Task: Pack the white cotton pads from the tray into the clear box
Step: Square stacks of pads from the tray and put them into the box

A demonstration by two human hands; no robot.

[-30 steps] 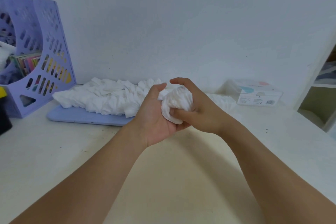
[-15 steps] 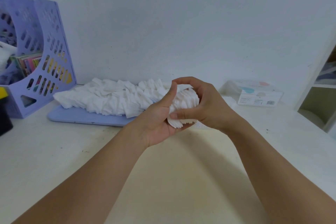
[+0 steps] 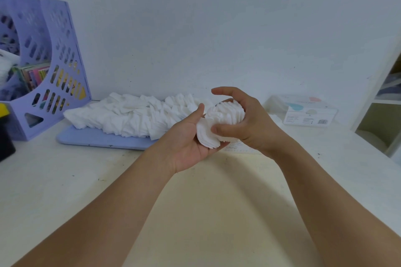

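Cotton pads (image 3: pixel 219 124), a fanned white stack of them, sit between both hands above the middle of the counter (image 3: pixel 65 180). I see the left hand (image 3: pixel 188 138) palm up beneath the stack, fingers cupped under it and thumb raised alongside, so its grip supports and holds the pads. The right hand (image 3: pixel 243 123) curls over from the other side, thumb pinching the near edge of the stack and forefinger arched above it, so that grip is closed on the pads too. More loose pads (image 3: pixel 130 117) lie heaped along the blue tray (image 3: pixel 97 140), which rests near the counter's back edge, left of the hands. The clear box (image 3: pixel 303 110) stands toward the back right corner of the counter, close to the wall, label facing me, well apart from the hands. At the back left corner stands a lilac file rack (image 3: pixel 54 67) with colourful books inside. A dark object with a yellow top (image 3: pixel 4 132) shows at the left edge.
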